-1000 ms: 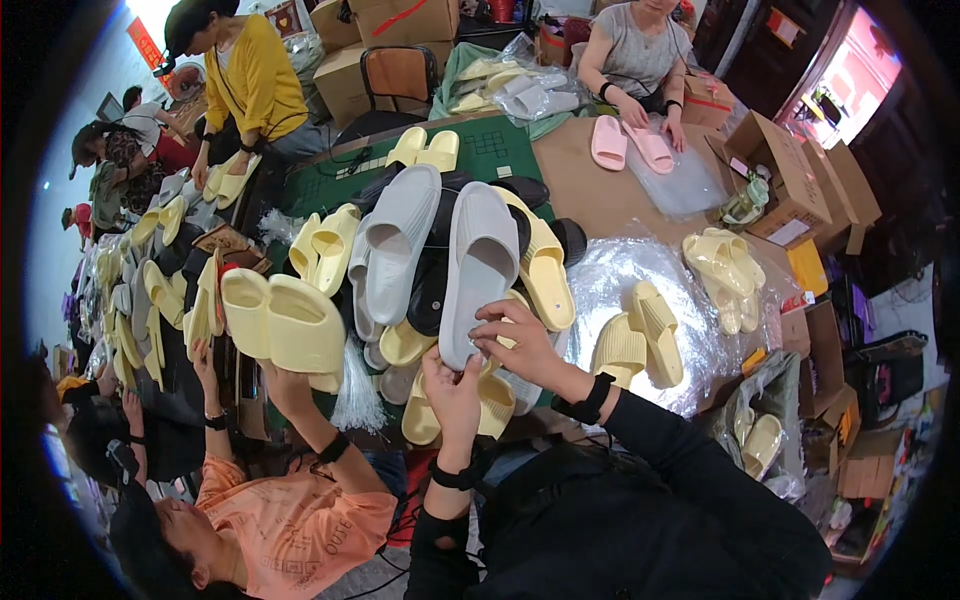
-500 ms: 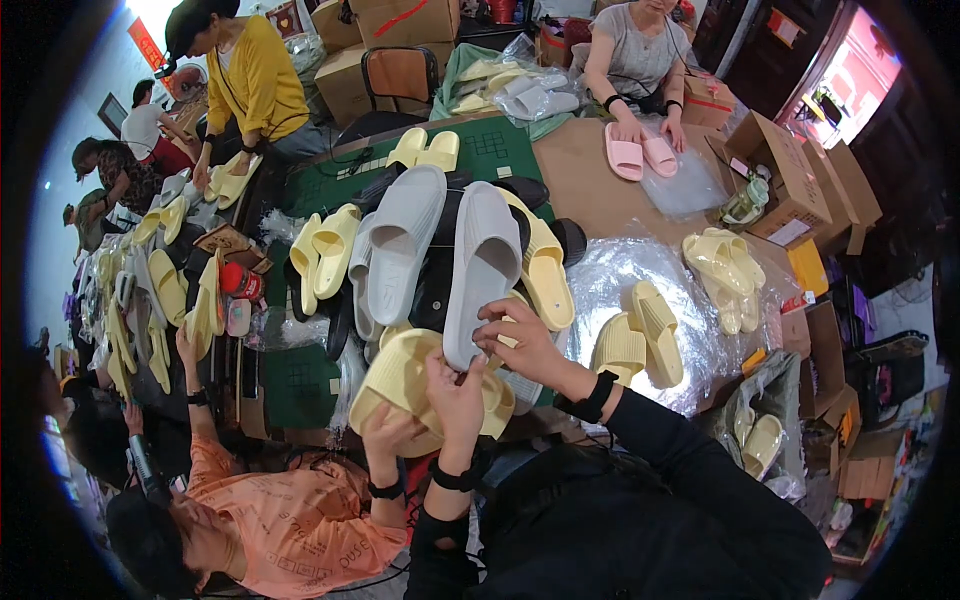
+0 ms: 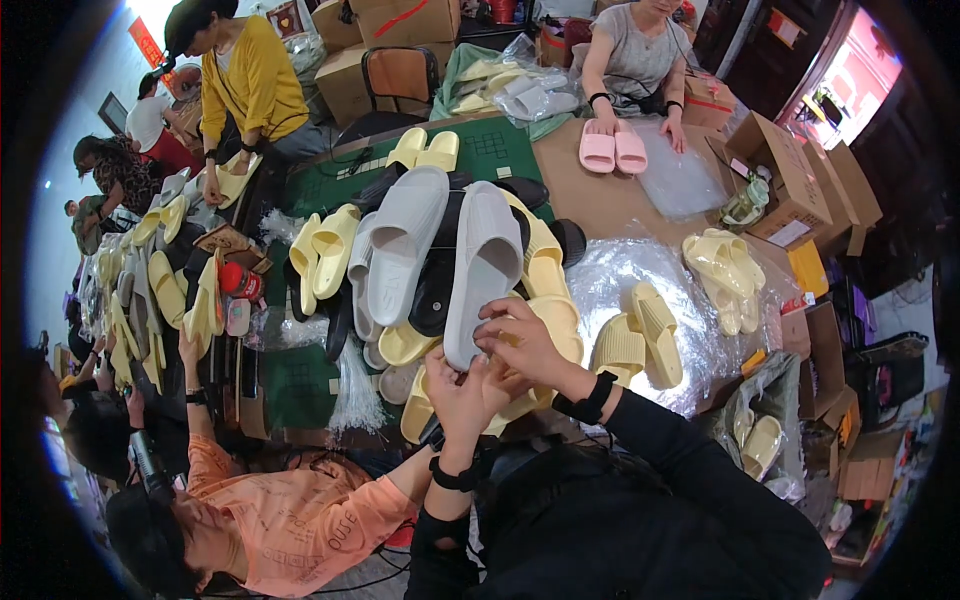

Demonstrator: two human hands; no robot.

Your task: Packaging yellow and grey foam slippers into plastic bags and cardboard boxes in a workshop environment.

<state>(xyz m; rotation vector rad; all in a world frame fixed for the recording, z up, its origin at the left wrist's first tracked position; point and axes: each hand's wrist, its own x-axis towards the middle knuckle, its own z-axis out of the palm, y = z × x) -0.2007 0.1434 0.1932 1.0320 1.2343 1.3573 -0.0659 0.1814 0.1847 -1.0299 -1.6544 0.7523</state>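
A grey slipper point(image 3: 478, 270) stands tilted over the heap, its heel end toward me. My right hand point(image 3: 525, 345) has its fingers closed at the right edge of that heel. At the heel's lower tip, my left hand point(image 3: 462, 400) is closed with thumb and fingers close together. Another grey slipper point(image 3: 408, 250) lies just to the left, untouched by me. Yellow slippers point(image 3: 545, 265) lie under and beside my right hand. A co-worker's orange sleeve point(image 3: 385, 495) reaches in behind my left wrist; that hand is mostly hidden by mine.
Yellow slippers point(image 3: 335, 250) and black ones lie around the heap on the green mat point(image 3: 300, 385). Clear plastic film point(image 3: 620, 270) with a yellow pair point(image 3: 655, 335) is at right. Across the table, a person handles pink slippers point(image 3: 614, 148). An open carton point(image 3: 780, 175) stands far right.
The co-worker's yellow slipper, formerly left of my left hand, has gone from there; their arm now reaches farther right. The pink slippers shifted left. My hands stay at the grey slipper's heel.
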